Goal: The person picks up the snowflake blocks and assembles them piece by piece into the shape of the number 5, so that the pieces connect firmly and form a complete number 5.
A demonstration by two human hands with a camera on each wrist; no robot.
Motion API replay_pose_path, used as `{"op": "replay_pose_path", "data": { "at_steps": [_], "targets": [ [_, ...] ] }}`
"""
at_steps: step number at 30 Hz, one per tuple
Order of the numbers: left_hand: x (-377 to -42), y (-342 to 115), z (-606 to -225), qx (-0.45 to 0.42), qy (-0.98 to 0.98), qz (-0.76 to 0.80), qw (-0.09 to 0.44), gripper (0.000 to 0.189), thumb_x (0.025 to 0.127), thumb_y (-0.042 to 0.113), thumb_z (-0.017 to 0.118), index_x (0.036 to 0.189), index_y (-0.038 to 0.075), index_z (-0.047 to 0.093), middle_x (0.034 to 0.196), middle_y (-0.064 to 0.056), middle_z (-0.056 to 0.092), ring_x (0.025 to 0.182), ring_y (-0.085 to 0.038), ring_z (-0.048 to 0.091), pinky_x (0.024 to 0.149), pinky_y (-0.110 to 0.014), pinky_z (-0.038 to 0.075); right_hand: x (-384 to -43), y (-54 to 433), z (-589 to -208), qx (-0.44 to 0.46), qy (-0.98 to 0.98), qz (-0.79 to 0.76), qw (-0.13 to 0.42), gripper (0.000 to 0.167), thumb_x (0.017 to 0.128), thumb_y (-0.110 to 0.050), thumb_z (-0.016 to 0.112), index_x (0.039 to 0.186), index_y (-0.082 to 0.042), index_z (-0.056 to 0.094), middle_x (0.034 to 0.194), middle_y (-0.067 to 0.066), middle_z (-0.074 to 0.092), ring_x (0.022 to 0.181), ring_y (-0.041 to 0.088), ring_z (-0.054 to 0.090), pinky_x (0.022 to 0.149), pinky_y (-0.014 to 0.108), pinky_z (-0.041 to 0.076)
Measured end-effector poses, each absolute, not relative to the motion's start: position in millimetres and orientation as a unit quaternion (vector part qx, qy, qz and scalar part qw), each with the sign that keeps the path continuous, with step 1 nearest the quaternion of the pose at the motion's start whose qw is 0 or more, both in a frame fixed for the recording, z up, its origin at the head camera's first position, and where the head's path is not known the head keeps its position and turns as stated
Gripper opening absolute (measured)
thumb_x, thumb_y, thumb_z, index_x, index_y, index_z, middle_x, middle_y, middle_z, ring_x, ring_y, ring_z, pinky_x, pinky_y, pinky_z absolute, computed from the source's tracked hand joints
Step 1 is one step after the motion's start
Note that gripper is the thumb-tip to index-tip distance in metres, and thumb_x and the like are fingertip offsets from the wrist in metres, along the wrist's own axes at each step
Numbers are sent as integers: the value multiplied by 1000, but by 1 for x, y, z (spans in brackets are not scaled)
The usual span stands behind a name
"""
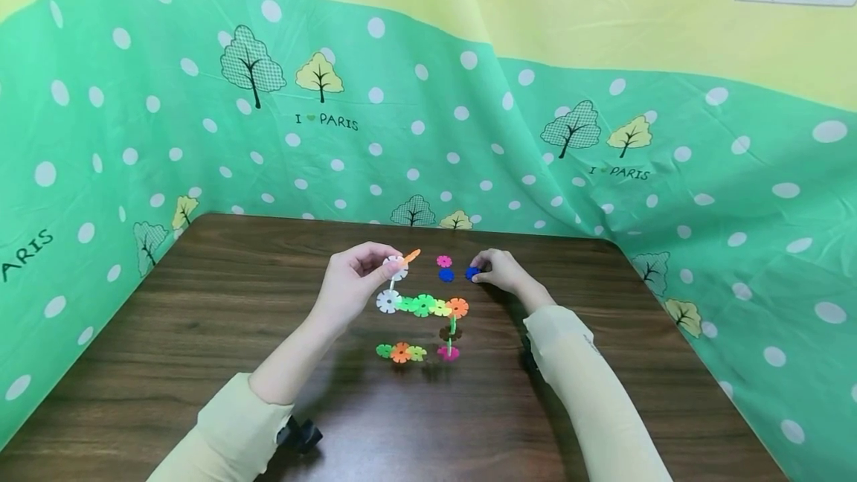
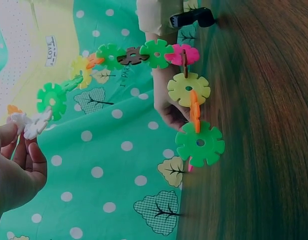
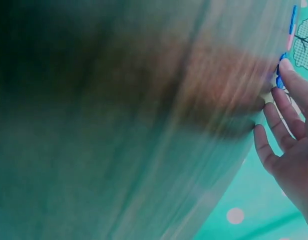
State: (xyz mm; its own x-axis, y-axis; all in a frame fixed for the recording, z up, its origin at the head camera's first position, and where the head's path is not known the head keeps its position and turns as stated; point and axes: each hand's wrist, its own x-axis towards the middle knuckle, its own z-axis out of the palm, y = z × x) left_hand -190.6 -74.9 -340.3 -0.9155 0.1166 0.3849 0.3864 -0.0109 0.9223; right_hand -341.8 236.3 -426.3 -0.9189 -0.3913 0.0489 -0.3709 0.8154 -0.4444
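Note:
My left hand (image 1: 347, 283) pinches a white notched snowflake disc (image 1: 398, 268) at one end of a chain of joined discs, with an orange disc (image 1: 412, 256) slotted into it. From there the chain runs through another white disc (image 1: 387, 301), green discs (image 1: 423, 305) and an orange disc (image 1: 458, 308), then bends down through a brown disc (image 1: 445, 333) to a magenta disc and a row at the near end. It hangs raised from the left hand in the left wrist view. My right hand (image 1: 506, 274) pinches a blue snowflake disc (image 1: 472, 273) at the tabletop between thumb and finger.
A pink disc (image 1: 444, 261) and a second blue disc (image 1: 445, 275) lie on the dark wooden table (image 1: 221, 303) between the hands. A green and yellow printed cloth (image 1: 415, 110) hangs behind the table and along its sides. Dark straps sit at both wrists.

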Motion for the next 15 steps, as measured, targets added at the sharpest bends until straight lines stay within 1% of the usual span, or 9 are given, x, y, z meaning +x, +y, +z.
{"op": "replay_pose_path", "data": {
  "at_steps": [5, 7, 10, 11, 13, 14, 15],
  "targets": [
    [-190, -75, -339, -180, -694, -690, 98, 17, 84, 18, 72, 96, 5, 69, 80, -8, 66, 72, -21, 57, 63, -21, 48, -341, 236, -426, -174, 949, -262, 26, 16, 82, -12, 73, 93, -6, 64, 85, 7, 63, 80, 19, 57, 73, 34, 47],
    [-190, -75, -339, -178, -694, -691, 98, 17, 85, 18, 71, 96, 5, 70, 81, -7, 67, 72, -20, 57, 63, -21, 48, -341, 236, -426, -168, 946, -276, 23, 13, 83, -11, 72, 92, -6, 64, 83, 6, 63, 78, 18, 57, 70, 32, 48],
    [-190, -75, -339, -176, -696, -689, 99, 18, 85, 18, 71, 96, 5, 70, 81, -7, 67, 72, -19, 57, 64, -24, 49, -338, 237, -423, -162, 937, -309, 20, 9, 86, -9, 69, 93, -6, 64, 81, 7, 64, 74, 19, 61, 65, 31, 49],
    [-190, -75, -340, -175, -697, -688, 99, 18, 85, 18, 71, 96, 5, 70, 81, -6, 67, 72, -16, 57, 65, -25, 50, -337, 237, -421, -161, 933, -322, 18, 9, 86, -8, 68, 94, -6, 64, 81, 7, 65, 73, 20, 62, 63, 31, 50],
    [-191, -75, -340, -172, -699, -687, 100, 20, 85, 19, 71, 97, 4, 69, 81, -5, 67, 72, -15, 57, 65, -26, 50, -333, 237, -416, -157, 922, -354, 12, 9, 88, -9, 67, 96, -5, 65, 80, 8, 67, 71, 23, 65, 61, 34, 52],
    [-191, -75, -340, -171, -699, -687, 100, 20, 85, 19, 71, 98, 4, 69, 81, -4, 67, 72, -15, 57, 65, -27, 50, -331, 236, -412, -156, 915, -372, 8, 10, 88, -9, 66, 97, -5, 65, 80, 9, 67, 71, 24, 66, 62, 37, 54],
    [-190, -76, -340, -170, -701, -685, 101, 20, 84, 20, 72, 98, 4, 69, 81, -3, 67, 72, -17, 58, 64, -26, 50, -330, 235, -409, -158, 909, -387, 2, 11, 88, -9, 65, 99, -4, 65, 81, 10, 68, 72, 26, 67, 64, 40, 55]
  ]
}}
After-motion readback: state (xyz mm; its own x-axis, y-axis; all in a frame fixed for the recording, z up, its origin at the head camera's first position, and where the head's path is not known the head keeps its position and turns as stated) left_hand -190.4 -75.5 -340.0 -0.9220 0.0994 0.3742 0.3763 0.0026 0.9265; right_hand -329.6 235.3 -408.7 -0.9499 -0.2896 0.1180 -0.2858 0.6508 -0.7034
